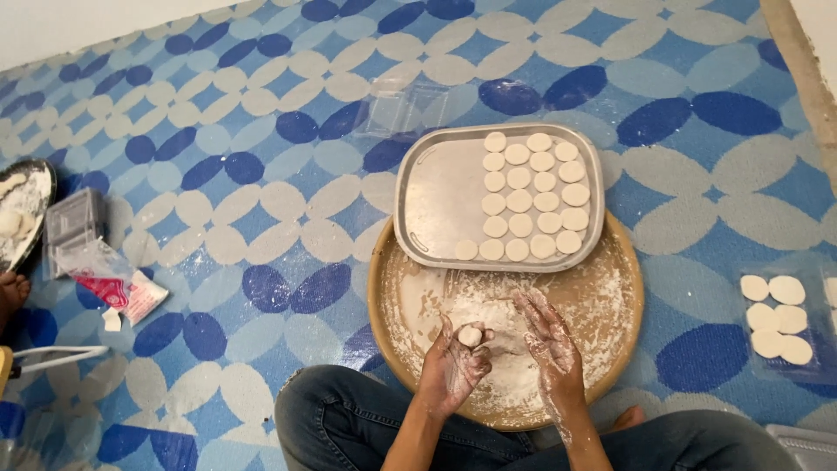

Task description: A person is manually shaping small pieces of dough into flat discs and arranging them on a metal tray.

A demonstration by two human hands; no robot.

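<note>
Dough ball (470,335) sits in your left hand (456,365), over the floured round tray (621,307).

Your left grip curls around the small pale ball, fingers cupped and pinching it at the palm's top, while your right hand (551,347) hovers just beside it with floury fingers spread and holding nothing. Both hands hang above the near half of the round wooden tray, which lies on the blue-and-white patterned floor (261,192) in front of your knees. A metal rectangular tray (436,196) rests on the round tray's far edge, its right half lined with rows of flat dough discs (532,199). More discs (776,318) lie on clear plastic near the floor's right edge.
</note>
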